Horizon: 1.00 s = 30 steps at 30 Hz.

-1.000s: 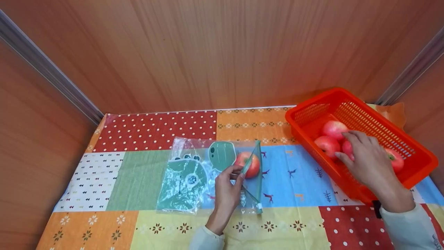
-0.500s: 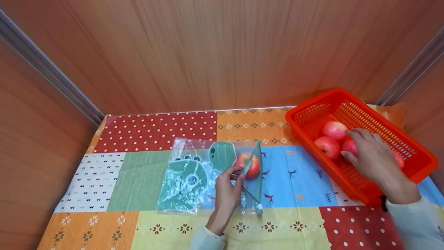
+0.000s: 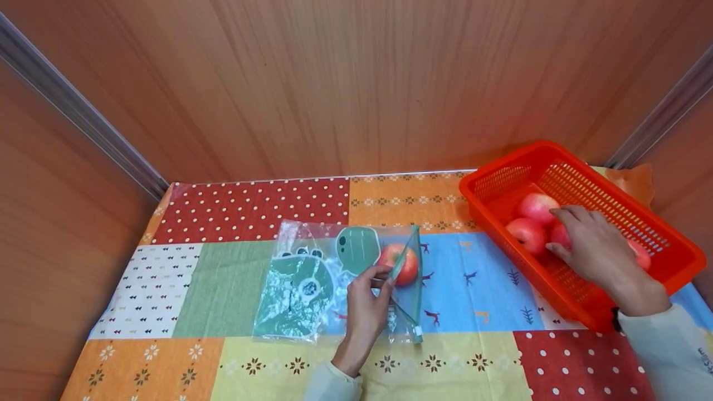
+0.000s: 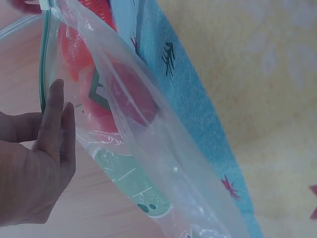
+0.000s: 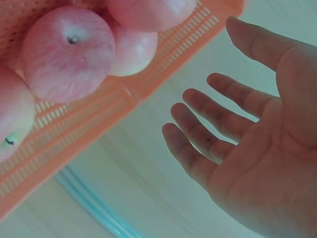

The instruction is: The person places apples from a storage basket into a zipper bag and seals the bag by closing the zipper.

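A clear zip bag (image 3: 298, 295) with green printed shapes lies flat on the patchwork cloth. One red apple (image 3: 408, 266) sits inside near its mouth. My left hand (image 3: 367, 303) pinches the green zip edge (image 3: 402, 256) between thumb and fingers; the left wrist view shows the bag's film (image 4: 148, 144) bulging around the apple. Over the orange basket (image 3: 484, 223), my right hand (image 3: 599, 248) hovers above several apples with its fingers spread. In the right wrist view, that hand (image 5: 252, 129) holds nothing, apart from an apple (image 5: 69, 54) in the basket.
Wooden panels (image 3: 345, 83) stand behind and at both sides of the cloth (image 3: 234, 289). The basket's raised rim (image 3: 682, 245) lies near the right panel. On the bag's lower corner sits a white zip slider (image 3: 418, 331).
My right hand has shifted slightly up and to the right above the apples. The left hand, bag and basket look the same.
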Motion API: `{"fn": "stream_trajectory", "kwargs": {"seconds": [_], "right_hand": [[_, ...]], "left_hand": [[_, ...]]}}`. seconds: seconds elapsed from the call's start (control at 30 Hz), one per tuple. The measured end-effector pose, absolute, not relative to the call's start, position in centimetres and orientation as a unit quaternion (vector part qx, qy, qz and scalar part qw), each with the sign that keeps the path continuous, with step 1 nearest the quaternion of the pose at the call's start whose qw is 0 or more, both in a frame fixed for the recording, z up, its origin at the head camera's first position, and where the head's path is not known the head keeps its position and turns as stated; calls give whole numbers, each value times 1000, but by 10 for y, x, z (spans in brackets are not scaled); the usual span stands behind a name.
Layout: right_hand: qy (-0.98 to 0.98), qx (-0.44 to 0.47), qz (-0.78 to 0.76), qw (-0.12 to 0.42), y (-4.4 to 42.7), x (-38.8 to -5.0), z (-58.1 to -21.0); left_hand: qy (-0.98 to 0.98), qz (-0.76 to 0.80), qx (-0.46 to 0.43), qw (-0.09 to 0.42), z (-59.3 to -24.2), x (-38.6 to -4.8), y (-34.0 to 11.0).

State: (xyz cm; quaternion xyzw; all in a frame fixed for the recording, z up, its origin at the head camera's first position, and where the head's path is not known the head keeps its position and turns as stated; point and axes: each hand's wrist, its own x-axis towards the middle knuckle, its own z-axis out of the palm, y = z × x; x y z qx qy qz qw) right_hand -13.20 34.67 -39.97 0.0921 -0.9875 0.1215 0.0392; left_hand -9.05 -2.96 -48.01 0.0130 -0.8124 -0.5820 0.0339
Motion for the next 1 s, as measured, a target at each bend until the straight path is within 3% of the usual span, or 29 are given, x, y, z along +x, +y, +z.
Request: {"fn": "stream_trajectory", "kwargs": {"seconds": [1.0], "right_hand": [[-983,153,101,-1,348,-156,-409]], "left_hand": [[-812,-583,15,36,-478,-89,-30]]}}
